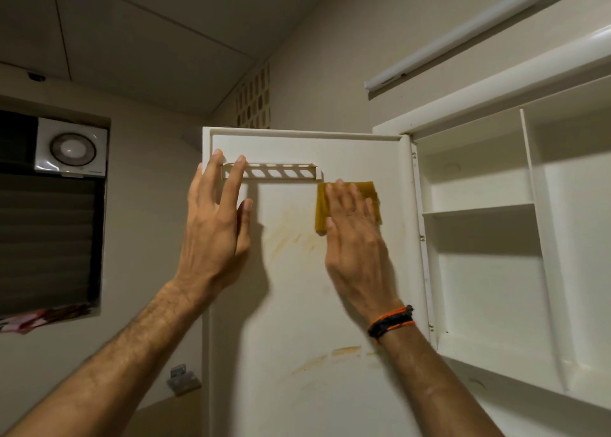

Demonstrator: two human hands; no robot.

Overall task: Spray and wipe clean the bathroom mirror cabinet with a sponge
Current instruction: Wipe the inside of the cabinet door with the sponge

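The white cabinet door [297, 304] stands swung open, its inner face toward me, with orange-brown stains in the middle and lower down. My right hand [355, 235] presses a yellow sponge [322, 205] flat against the door's upper part, just under the right end of a slotted white rack [271, 172]. My left hand [218, 218] lies with straight fingers on the door's left edge, its fingertips over the rack's left end. The open cabinet [489, 238] with white shelves is to the right. No spray bottle is in view.
A long light fitting [463, 39] runs above the cabinet. On the left wall are an exhaust fan [71, 147] and a louvred window [46, 238]. A small metal fixture [183, 380] sticks out of the wall beside the door's lower left.
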